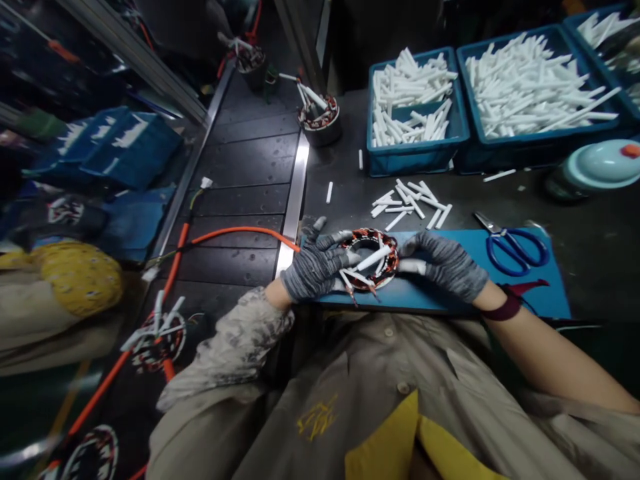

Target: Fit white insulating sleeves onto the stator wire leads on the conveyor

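Note:
A round stator with copper windings (383, 241) lies on a blue mat (465, 297) in front of me. My left hand (315, 263), in a grey glove, grips its left side with curled fingers. My right hand (443, 263), also gloved, holds its right side. A white tube (373, 259) lies across the middle of the stator, and several white leads stick out at its near edge. A small heap of loose white tubes (410, 200) sits just behind the stator on the dark bench.
Blue scissors (515, 247) lie on the mat's right end. Blue bins of white tubes (415, 107) stand at the back, a pale lid (603, 163) to the right. A dark conveyor (240, 200) at left carries other stators (320, 117) and an orange cable (235, 232).

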Tool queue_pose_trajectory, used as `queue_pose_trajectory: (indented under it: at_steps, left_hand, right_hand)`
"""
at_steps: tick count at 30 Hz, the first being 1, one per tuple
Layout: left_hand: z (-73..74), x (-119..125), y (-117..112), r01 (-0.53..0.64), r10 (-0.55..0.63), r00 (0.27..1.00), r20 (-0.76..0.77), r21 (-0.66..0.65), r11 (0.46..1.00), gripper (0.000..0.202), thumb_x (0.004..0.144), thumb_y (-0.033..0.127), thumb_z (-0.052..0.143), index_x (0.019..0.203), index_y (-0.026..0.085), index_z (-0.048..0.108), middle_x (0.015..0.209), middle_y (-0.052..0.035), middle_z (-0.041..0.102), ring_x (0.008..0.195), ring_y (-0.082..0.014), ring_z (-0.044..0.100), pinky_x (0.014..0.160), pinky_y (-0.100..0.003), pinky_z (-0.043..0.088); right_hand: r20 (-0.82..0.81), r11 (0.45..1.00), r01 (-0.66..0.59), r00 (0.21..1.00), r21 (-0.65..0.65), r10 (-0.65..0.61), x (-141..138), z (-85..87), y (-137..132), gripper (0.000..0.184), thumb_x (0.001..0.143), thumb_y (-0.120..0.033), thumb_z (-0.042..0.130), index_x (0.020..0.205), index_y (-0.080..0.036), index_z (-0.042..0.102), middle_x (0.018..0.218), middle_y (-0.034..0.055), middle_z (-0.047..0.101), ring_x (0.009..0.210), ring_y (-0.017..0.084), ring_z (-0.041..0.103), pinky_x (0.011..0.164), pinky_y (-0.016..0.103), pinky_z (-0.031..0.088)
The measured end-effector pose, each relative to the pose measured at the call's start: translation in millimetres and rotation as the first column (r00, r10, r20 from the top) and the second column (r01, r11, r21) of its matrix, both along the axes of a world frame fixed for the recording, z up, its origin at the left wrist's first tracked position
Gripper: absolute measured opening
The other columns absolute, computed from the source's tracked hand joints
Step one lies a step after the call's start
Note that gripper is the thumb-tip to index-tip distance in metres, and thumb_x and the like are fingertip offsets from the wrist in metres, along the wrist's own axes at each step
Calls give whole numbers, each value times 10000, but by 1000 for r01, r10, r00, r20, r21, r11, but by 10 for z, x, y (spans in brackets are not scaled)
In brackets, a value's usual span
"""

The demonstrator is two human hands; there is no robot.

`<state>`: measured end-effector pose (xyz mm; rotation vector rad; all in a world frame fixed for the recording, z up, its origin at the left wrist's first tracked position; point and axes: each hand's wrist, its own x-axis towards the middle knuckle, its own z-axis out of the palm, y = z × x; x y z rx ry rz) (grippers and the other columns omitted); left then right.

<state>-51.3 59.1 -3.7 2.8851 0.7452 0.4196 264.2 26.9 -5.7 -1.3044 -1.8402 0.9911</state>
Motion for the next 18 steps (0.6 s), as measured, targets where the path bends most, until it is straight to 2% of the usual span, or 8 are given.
queue_pose_trajectory:
  at_steps: [3,5,7,10,12,14,16,18]
  left_hand:
    - [-103,197,-224,-84,66,992,112,162,983,240,959,444,642,1024,224,715,974,-36,787,1154,-277,694,1248,-743,165]
    - [-88,298,-334,-176,153,980,124,202,963,314,952,484,640,960,180,717,920,-70,780,1044,-282,724,1213,-723,292]
    - [-9,309,-386,-222,205,974,102,202,954,413,935,535,648,1009,137,731,974,-129,781,1052,-306,720,1139,-643,444]
    - [159,136,-362,-229,223,973,54,177,957,512,912,544,682,1223,138,711,1252,-180,738,1209,-323,667,1074,-532,520]
    - [234,-31,-316,-189,187,982,26,151,970,478,935,495,684,1314,204,677,1345,-134,712,1237,-283,660,1052,-470,531]
    - [244,-142,-273,-100,98,995,25,128,987,379,980,438,649,1302,241,681,1270,-81,758,1154,-230,699,989,-401,554]
    - [203,-144,-245,-36,32,999,41,108,994,313,1009,403,613,1258,236,701,1144,-60,800,1039,-201,729,923,-362,572]
    - [155,-41,-241,-51,47,998,52,87,995,301,1011,385,609,1240,218,710,1068,-70,809,987,-206,732,895,-367,580]
  right_hand:
    - [160,978,65,982,198,-98,28,47,248,239,952,-414,650,1055,-226,756,1036,97,766,977,301,711,930,497,560]
    - [306,960,-32,950,277,-56,5,33,452,240,947,-322,653,1134,-226,770,1219,127,738,1140,336,675,1030,539,522]
    - [449,949,-144,894,280,4,-48,-27,646,226,913,-257,692,1112,-216,790,1362,139,684,1299,374,595,1139,580,445]
    - [529,949,-180,848,259,16,-100,-133,814,135,901,-204,695,986,-201,800,1419,134,659,1411,385,506,1230,599,341]
    - [492,950,-153,871,273,-2,-90,-157,799,134,917,-216,671,986,-194,784,1424,144,655,1399,378,521,1219,588,361]
    - [375,950,-71,926,305,-52,-62,-117,682,170,941,-254,635,1037,-187,758,1384,157,675,1332,363,585,1163,563,435]
    - [190,951,84,971,296,-145,-38,-26,494,189,952,-295,619,1069,-193,726,1237,145,740,1172,330,685,1052,520,530]
    - [23,953,215,974,212,-225,-17,78,278,180,938,-337,646,1060,-218,704,1065,95,778,989,288,738,920,470,591]
